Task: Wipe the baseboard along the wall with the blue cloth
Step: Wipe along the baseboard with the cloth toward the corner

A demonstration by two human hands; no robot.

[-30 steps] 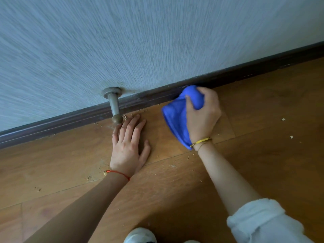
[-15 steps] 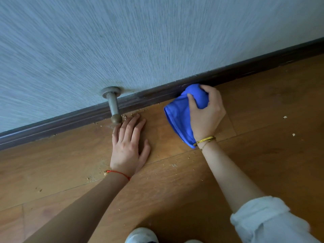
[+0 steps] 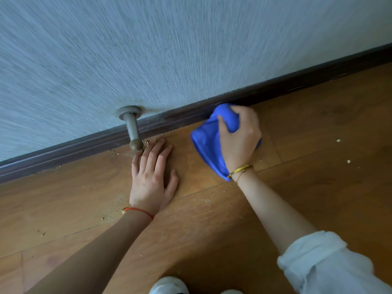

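Right hand (image 3: 239, 141) fisted around blue cloth (image 3: 209, 145), pressed at baseboard (image 3: 84, 149); left hand (image 3: 151, 177) flat, fingers spread, just below baseboard.

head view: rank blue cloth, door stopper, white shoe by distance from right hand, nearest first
From the right hand:
1. blue cloth, gripped in that hand, against the baseboard.
2. door stopper, off to its left, on the wall past the left hand.
3. white shoe, at the bottom edge, farthest.

I see a brown wood-plank floor (image 3: 318, 187) with pale crumbs (image 3: 146, 141) scattered near the baseboard; my left hand (image 3: 151, 177) lies flat on it, and the blue cloth (image 3: 209, 149) trails onto it.
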